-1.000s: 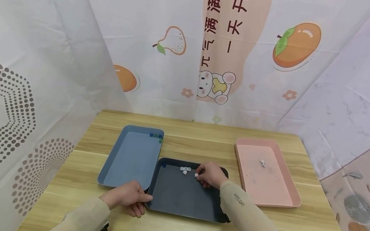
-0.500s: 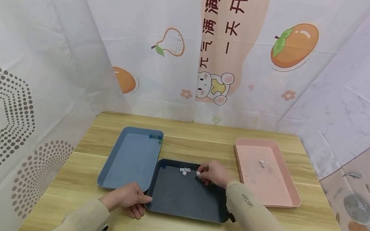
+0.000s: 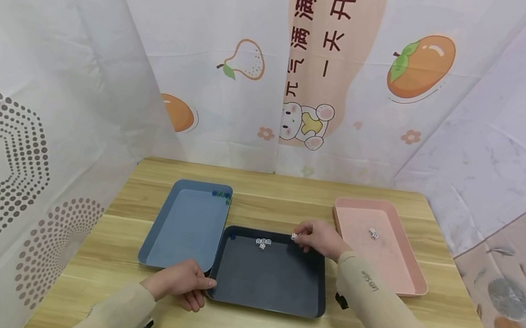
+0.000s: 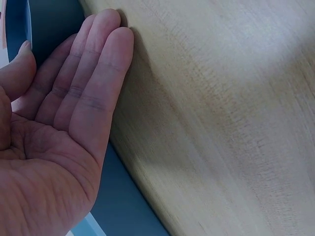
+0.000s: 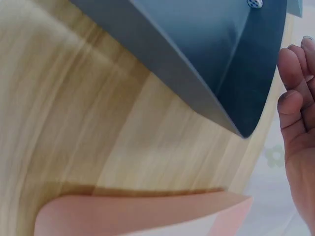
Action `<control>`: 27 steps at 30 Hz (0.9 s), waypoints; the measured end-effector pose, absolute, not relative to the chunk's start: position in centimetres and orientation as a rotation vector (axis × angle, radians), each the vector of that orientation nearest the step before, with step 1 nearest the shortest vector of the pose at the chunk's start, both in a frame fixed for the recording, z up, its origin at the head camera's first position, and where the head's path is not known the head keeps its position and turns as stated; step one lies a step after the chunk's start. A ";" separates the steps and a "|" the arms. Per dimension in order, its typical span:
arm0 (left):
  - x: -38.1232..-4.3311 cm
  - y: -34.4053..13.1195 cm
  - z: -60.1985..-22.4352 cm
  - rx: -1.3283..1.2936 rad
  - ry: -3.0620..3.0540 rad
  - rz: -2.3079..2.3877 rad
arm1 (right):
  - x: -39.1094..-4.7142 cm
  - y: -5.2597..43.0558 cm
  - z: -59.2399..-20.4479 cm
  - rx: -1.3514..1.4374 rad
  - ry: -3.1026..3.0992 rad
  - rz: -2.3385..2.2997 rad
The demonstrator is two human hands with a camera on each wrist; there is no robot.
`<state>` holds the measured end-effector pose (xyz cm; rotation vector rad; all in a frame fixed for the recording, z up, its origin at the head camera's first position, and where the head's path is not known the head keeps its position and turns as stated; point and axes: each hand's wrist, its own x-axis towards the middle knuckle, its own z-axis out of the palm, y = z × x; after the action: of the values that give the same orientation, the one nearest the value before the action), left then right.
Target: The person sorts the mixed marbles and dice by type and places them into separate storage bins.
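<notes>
My right hand [image 3: 318, 238] pinches a white die [image 3: 294, 236] between thumb and fingers, over the back right rim of the dark grey tray [image 3: 269, 285]. In the right wrist view the right hand [image 5: 300, 113] is partly cut off by the frame edge, and the held die is hidden. At the tray's front left corner, my left hand [image 3: 182, 283] grips the wall, its thumb [image 4: 22, 69] at the rim and its other fingers [image 4: 98, 73] outside. Several white dice [image 3: 263, 242] lie clustered near the tray's back wall. A small dark blue piece [image 3: 232, 236] sits in its back left corner.
To the left, a blue tray [image 3: 185, 232] has several small blue and green pieces [image 3: 221, 195] in its back right corner. A pink tray [image 3: 401, 272] stands at the right with white dice [image 3: 373, 233] inside. A printed curtain [image 3: 236, 137] hangs behind the wooden table [image 3: 283, 201].
My right hand has lifted the white die from inside the dark tray and moved it back and to the right, up to the rim. The left hand stays in place.
</notes>
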<state>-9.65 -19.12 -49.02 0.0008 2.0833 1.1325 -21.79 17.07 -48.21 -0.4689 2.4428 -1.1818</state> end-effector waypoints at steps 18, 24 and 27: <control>-9.7 -18.9 -48.6 -0.027 2.097 1.117 | -23.0 21.5 -47.3 -0.331 2.545 -1.226; -9.6 -19.0 -48.8 -0.025 2.106 1.118 | -23.0 22.7 -47.3 -0.290 2.571 -1.249; -9.6 -19.0 -48.9 -0.027 2.100 1.125 | -23.2 23.2 -47.5 -0.251 2.596 -1.276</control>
<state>-9.60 -19.01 -48.88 -0.0266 2.0996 1.1249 -23.19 23.19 -47.49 -0.2512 2.5965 -1.2760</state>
